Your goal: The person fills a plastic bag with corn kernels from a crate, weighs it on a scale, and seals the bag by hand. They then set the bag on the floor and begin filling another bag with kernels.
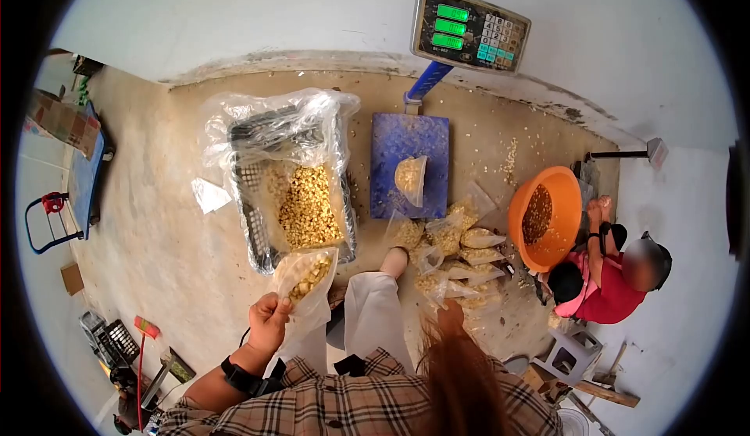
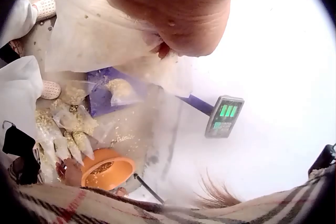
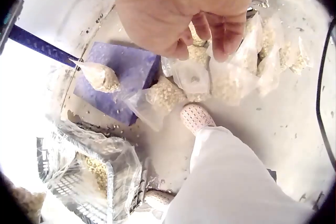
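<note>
Pinching a part-filled bag (image 1: 312, 280) with the left hand (image 1: 268, 327), likely against spilling.
Reaching over filled bags (image 1: 480, 255) with the right hand (image 1: 450, 319), fingers bent; cannot tell whether gripping.

The crate (image 1: 255, 238) is being lined with glossy, crinkled clear plastic (image 1: 339, 112). A scuffed, matt blue-painted surface is being shown by the scale platform (image 1: 391, 135), while a smooth plastic look is being given by the orange basin (image 1: 574, 194).
</note>
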Demonstrator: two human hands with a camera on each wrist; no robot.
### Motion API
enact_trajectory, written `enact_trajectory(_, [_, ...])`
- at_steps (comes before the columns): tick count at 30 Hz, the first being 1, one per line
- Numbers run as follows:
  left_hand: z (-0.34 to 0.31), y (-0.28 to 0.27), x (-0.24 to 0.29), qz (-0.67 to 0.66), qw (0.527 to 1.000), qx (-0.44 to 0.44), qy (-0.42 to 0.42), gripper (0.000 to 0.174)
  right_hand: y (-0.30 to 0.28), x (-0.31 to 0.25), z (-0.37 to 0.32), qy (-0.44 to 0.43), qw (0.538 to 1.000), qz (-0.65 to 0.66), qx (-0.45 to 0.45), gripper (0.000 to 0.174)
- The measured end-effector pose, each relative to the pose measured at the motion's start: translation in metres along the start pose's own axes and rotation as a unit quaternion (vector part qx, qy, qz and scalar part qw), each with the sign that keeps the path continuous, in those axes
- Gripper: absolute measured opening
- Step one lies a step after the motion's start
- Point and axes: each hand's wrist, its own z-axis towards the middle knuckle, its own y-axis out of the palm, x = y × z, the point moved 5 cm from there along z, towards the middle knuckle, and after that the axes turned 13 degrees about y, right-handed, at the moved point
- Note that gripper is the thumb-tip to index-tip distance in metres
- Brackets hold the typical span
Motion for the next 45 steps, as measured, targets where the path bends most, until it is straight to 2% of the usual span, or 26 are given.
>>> enact_trajectory(4, [-0.003,0.003,0.003,-0.002,1.000,0.001,-0.001,0.027,-0.003,0.004,-0.003,-0.016,1.000,0.001,-0.008,0.040])
enact_trajectory(10, [-0.008,0.008,0.001,-0.008,1.000,-0.003,0.002,0.027,-0.020,0.000,-0.014,0.021,0.999,0.020,-0.027,0.041])
enact_trajectory(13, [-0.009,0.011,0.003,-0.007,1.000,-0.003,0.000,0.027,-0.013,0.007,-0.007,-0.009,1.000,0.007,0.012,0.040])
enact_trajectory(16, [-0.007,0.011,0.001,0.020,1.000,-0.009,0.005,0.027,-0.015,0.007,-0.006,0.006,0.999,0.032,0.022,0.036])
enact_trajectory(18, [-0.007,0.009,-0.003,0.025,1.000,0.002,0.005,0.026,0.005,0.027,0.025,-0.098,0.991,0.021,0.085,0.038])
enact_trajectory(19, [-0.009,0.011,-0.005,0.016,1.000,0.013,-0.004,0.026,0.005,0.020,0.021,-0.093,0.990,0.049,0.088,0.031])
enact_trajectory(20, [-0.008,0.012,-0.006,0.006,1.000,0.007,-0.015,0.025,-0.003,0.006,0.015,-0.128,0.986,0.035,0.105,0.033])
enact_trajectory(22, [-0.005,0.018,-0.004,0.027,0.999,-0.005,-0.032,0.027,0.003,-0.011,0.028,-0.087,0.992,0.032,0.080,0.036])
enact_trajectory(23, [-0.005,0.021,-0.007,0.016,0.999,-0.008,-0.033,0.028,0.003,-0.026,0.028,-0.042,0.995,0.071,0.061,0.035])
enact_trajectory(24, [-0.003,0.025,-0.011,0.006,1.000,-0.008,-0.027,0.029,0.008,-0.042,0.032,-0.042,0.995,0.069,0.058,0.035])
enact_trajectory(25, [-0.004,0.028,-0.018,0.003,0.999,-0.009,-0.039,0.029,0.018,-0.050,0.038,-0.042,0.996,0.066,0.054,0.035])
enact_trajectory(27, [0.000,0.033,-0.032,-0.001,0.999,-0.008,-0.054,0.030,0.048,-0.070,0.061,-0.099,0.990,0.094,0.042,0.035])
enact_trajectory(34, [0.004,0.053,-0.074,0.019,0.991,-0.043,-0.127,0.028,0.109,-0.173,0.087,-0.089,0.993,0.070,0.038,0.043])
enact_trajectory(37, [0.009,0.054,-0.091,0.069,0.985,-0.086,-0.131,0.028,0.142,-0.199,0.120,-0.117,0.984,0.066,0.115,0.050])
enact_trajectory(40, [0.017,0.056,-0.105,0.090,0.984,-0.083,-0.131,0.028,0.172,-0.215,0.148,-0.067,0.989,0.034,0.128,0.056])
enact_trajectory(41, [0.020,0.055,-0.108,0.107,0.983,-0.089,-0.120,0.027,0.174,-0.217,0.151,-0.001,0.996,0.028,0.083,0.048])
enact_trajectory(44, [0.023,0.055,-0.115,0.125,0.980,-0.080,-0.132,0.027,0.190,-0.211,0.173,0.015,0.993,-0.060,-0.105,0.040])
enact_trajectory(45, [0.024,0.056,-0.116,0.126,0.980,-0.079,-0.133,0.027,0.187,-0.208,0.176,-0.005,0.996,-0.039,-0.084,0.035])
